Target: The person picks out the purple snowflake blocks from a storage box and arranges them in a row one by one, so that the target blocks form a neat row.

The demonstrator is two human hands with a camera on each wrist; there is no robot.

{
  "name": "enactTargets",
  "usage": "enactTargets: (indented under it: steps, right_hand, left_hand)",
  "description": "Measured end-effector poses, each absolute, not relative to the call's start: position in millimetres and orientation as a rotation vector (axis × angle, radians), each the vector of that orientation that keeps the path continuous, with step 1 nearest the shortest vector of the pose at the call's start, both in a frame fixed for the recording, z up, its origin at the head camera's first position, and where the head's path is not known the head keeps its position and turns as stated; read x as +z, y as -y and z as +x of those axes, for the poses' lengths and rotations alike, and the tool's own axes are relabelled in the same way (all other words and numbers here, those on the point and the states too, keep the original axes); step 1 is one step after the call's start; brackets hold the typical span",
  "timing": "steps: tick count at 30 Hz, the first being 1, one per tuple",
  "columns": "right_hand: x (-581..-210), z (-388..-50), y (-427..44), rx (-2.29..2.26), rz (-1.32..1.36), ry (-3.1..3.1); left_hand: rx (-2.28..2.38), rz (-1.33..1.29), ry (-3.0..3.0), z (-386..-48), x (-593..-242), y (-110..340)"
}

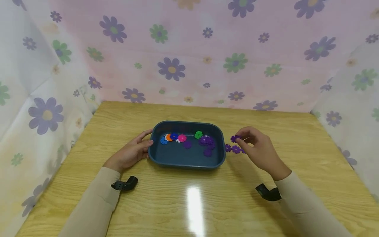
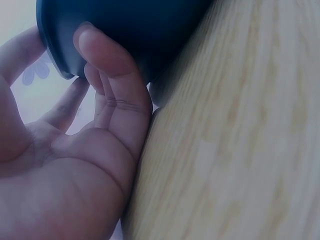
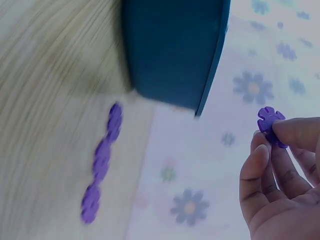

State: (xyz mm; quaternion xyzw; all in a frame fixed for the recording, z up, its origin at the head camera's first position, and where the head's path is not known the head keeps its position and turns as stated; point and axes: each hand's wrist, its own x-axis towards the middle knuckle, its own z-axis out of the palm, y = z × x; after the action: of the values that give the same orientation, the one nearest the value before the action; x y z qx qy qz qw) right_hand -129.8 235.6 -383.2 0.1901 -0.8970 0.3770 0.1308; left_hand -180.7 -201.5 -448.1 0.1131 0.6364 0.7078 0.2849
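Observation:
A dark blue plastic tub point(image 1: 185, 166) stands on the table with small flower-shaped plastic discs inside. My left hand point(image 1: 133, 152) holds the tub's left end, thumb at the rim, with curled fingers point(image 2: 125, 107) against the outer wall in the left wrist view. My right hand point(image 1: 259, 149) is raised to the right of the tub. Between thumb and fingertips it pinches a purple flower-shaped disc point(image 3: 270, 122). Below it, a row of 3 purple discs point(image 3: 101, 160) lies on the table, end to end; in the head view the hand partly covers the row.
Inside the tub, purple discs point(image 1: 208, 141) lie to the right, with a green disc point(image 1: 198, 134) behind them. Blue, orange, white and pink discs point(image 1: 182, 138) overlap at the left. Flowered cloth point(image 1: 207, 65) hangs behind the wooden table point(image 1: 154, 197) and at its sides.

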Motion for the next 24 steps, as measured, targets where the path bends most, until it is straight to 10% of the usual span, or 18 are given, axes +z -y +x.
enactTargets:
  steps: [24]
  right_hand:
    - [-417.5, -149.1, -321.0, 1.212, 0.188, 2.885]
  left_hand:
    - [1.909, 0.343, -1.663, -182.7, -449.8, 202.9]
